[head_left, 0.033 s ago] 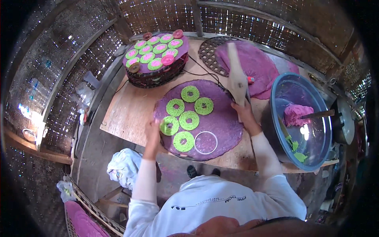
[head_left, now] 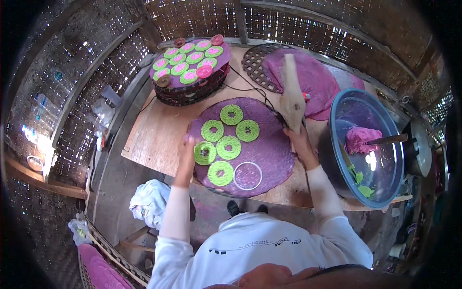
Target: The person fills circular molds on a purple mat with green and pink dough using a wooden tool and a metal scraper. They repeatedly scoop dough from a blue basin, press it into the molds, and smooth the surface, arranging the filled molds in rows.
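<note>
A round purple sheet point(head_left: 269, 154) lies on the wooden table point(head_left: 159, 130). Several green dough rings point(head_left: 228, 147) sit on it, beside a thin white ring point(head_left: 248, 176). My left hand point(head_left: 186, 150) rests on the sheet's left edge, next to the leftmost green ring point(head_left: 205, 152), and holds nothing. My right hand point(head_left: 299, 142) grips the handle of a flat wooden paddle point(head_left: 291, 94) at the sheet's right edge. The paddle blade points away from me.
A stack of round trays point(head_left: 190, 91) topped with green and pink rings stands at the far left. Another purple sheet point(head_left: 313, 77) lies on a woven mat point(head_left: 255, 62). A blue basin point(head_left: 380, 178) on the right holds pink dough point(head_left: 361, 138). Woven walls surround the table.
</note>
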